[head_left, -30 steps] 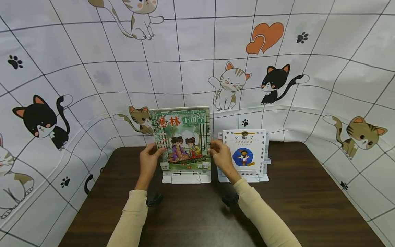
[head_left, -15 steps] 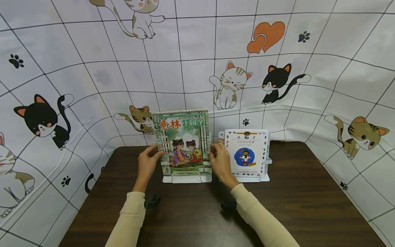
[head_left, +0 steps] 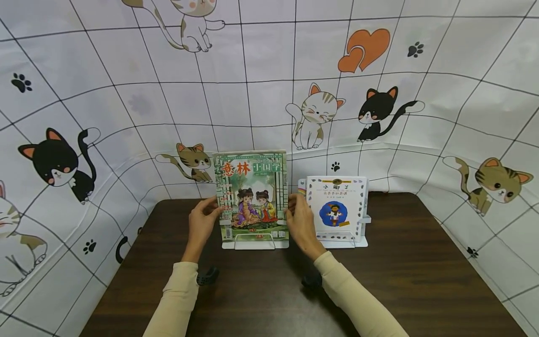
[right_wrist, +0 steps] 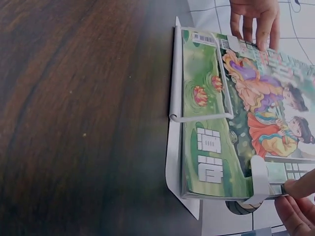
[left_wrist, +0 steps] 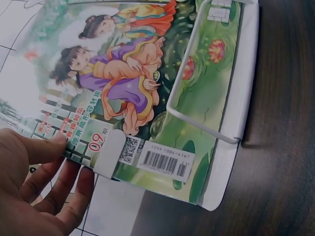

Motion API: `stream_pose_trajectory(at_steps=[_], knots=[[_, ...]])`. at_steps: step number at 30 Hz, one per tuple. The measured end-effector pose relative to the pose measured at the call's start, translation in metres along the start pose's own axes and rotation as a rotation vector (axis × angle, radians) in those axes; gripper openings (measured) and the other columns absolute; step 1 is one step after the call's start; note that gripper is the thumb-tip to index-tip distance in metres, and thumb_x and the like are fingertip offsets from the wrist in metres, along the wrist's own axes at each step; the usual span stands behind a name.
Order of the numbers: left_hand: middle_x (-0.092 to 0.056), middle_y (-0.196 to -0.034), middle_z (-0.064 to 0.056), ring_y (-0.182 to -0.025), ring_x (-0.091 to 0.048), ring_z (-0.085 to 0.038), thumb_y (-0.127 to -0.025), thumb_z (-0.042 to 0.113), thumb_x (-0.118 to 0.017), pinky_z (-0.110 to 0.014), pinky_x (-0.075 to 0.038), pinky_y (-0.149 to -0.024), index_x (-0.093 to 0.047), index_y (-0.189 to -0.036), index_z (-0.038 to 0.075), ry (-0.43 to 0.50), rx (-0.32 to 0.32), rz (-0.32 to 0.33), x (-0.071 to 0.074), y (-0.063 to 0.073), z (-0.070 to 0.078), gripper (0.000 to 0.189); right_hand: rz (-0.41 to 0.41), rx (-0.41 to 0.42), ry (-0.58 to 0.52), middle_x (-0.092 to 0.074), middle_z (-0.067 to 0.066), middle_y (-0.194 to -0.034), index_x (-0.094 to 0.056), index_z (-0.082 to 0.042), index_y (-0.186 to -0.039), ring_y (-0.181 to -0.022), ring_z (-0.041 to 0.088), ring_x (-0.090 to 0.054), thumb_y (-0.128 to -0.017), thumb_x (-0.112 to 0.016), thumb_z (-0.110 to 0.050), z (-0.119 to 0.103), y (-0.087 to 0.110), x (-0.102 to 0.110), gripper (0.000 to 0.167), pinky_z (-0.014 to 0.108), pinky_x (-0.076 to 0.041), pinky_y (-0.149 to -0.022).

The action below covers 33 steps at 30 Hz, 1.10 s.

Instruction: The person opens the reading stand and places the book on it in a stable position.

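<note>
A green magazine (head_left: 255, 199) with two illustrated children on its cover stands upright in a white book stand (head_left: 248, 245). The stand's wire holder (left_wrist: 203, 125) crosses the lower cover, and a white side clip (left_wrist: 109, 155) overlaps the left edge. My left hand (head_left: 203, 222) pinches the magazine's left edge, thumb in front and fingers behind. At the opposite edge, my right hand (head_left: 301, 222) pinches just above another white clip (right_wrist: 259, 178). In the right wrist view only the thumb and some fingers of that hand show.
To the right, a white picture book (head_left: 335, 208) with a blue circle stands in a second white stand (head_left: 358, 243). Both stands are on a dark wooden table (head_left: 261, 290). Behind rises a white cloth (head_left: 269, 107) printed with cats and grid lines.
The magazine has come down into the stand and straightened from a slight tilt, its lower edge now behind the wire holder. Both hands have lowered slightly with it.
</note>
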<state>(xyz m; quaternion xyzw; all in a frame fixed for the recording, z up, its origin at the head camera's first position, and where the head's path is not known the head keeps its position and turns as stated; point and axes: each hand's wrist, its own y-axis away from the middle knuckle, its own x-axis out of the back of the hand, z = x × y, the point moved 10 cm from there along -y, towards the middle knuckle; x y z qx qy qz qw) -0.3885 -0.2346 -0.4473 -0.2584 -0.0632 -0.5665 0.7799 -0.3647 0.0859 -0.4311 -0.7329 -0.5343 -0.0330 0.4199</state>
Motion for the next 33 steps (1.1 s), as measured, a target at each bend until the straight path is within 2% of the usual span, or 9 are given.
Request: stream_pose_trajectory(at_steps=[5, 10, 19, 26, 30, 33], knots=[[-0.074, -0.113, -0.021, -0.103, -0.071, -0.031, -0.097, 0.01, -0.079, -0.011, -0.047, -0.073, -0.074, -0.127, 0.002, -0.016, 0.018, 0.001, -0.002, 0.0, -0.005, 0.031, -0.007, 0.01, 0.013, -0.067, 0.015, -0.107, -0.062, 0.002, -0.125, -0.092, 0.028, -0.07, -0.094, -0.077, 0.004, -0.001, 0.001, -0.002, 0.034, 0.044, -0.061, -0.079], [-0.074, -0.113, -0.021, -0.104, -0.072, -0.032, -0.098, 0.01, -0.078, -0.012, -0.046, -0.073, -0.073, -0.126, 0.002, -0.012, 0.019, 0.005, 0.0, 0.001, -0.006, 0.03, 0.005, 0.027, 0.011, -0.067, 0.016, -0.107, -0.062, 0.0, -0.124, -0.092, 0.028, -0.07, -0.094, -0.077, 0.003, -0.003, 0.001, -0.003, 0.034, 0.043, -0.061, -0.077], [-0.074, -0.113, -0.019, -0.1, -0.068, -0.026, -0.097, 0.005, -0.078, -0.011, -0.045, -0.077, -0.075, -0.131, 0.004, -0.011, -0.01, 0.007, 0.005, 0.007, -0.005, 0.035, 0.003, 0.024, 0.019, -0.069, 0.016, -0.105, -0.064, 0.0, -0.12, -0.09, 0.028, -0.07, -0.093, -0.073, 0.007, -0.002, 0.002, -0.001, 0.029, 0.044, -0.06, -0.079], [-0.072, -0.114, -0.019, -0.103, -0.068, -0.03, -0.098, 0.005, -0.075, -0.014, -0.045, -0.077, -0.073, -0.133, 0.003, -0.02, 0.0, 0.01, 0.007, 0.011, -0.004, 0.035, -0.008, 0.038, -0.004, -0.071, 0.016, -0.107, -0.067, 0.001, -0.121, -0.091, 0.028, -0.072, -0.095, -0.071, 0.006, -0.009, 0.002, 0.008, 0.026, 0.044, -0.061, -0.08], [-0.072, -0.112, -0.02, -0.101, -0.069, -0.031, -0.1, 0.009, -0.074, -0.017, -0.046, -0.075, -0.07, -0.124, 0.0, -0.019, 0.018, 0.048, 0.012, 0.019, 0.002, 0.026, -0.004, 0.056, -0.016, -0.072, 0.016, -0.104, -0.068, 0.001, -0.12, -0.089, 0.028, -0.073, -0.096, -0.071, 0.004, -0.013, 0.002, 0.022, 0.024, 0.044, -0.062, -0.078], [-0.072, -0.103, -0.018, -0.091, -0.068, -0.026, -0.1, 0.012, -0.075, -0.02, -0.047, -0.071, -0.067, -0.111, 0.002, -0.053, -0.005, 0.069, 0.014, 0.027, 0.012, 0.017, -0.016, 0.065, -0.014, -0.074, 0.014, -0.1, -0.07, 0.001, -0.116, -0.085, 0.027, -0.074, -0.098, -0.071, 0.002, -0.013, 0.003, 0.034, 0.019, 0.043, -0.063, -0.075]])
